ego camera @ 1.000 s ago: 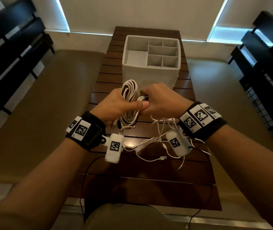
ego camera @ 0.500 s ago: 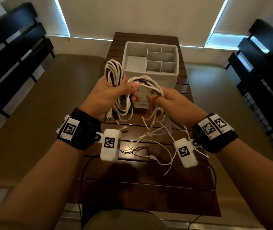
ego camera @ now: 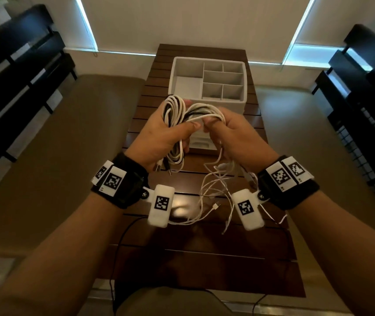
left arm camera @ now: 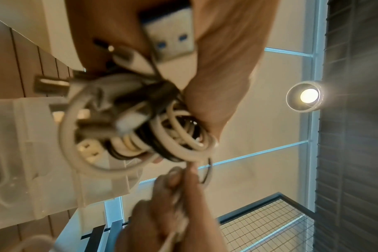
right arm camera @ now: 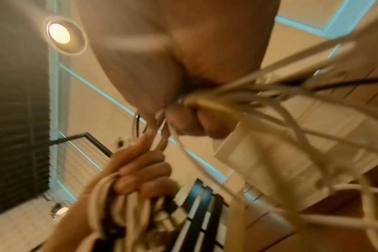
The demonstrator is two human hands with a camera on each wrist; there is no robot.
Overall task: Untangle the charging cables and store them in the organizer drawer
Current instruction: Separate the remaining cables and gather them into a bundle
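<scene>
Slatted table (ego camera: 204, 265); both hands gripping tangled white-black cables (ego camera: 182, 110).

Bare forearms, no sleeves. Black fabric wristband w/ white square-code tags on left wrist (ego camera: 119, 182), same on right (ego camera: 287, 179). White boxy cam pod w/ code tag (ego camera: 161, 205) screwed to each.

Slatted wood table (ego camera: 195, 265), blinds (ego camera: 193, 19)
</scene>
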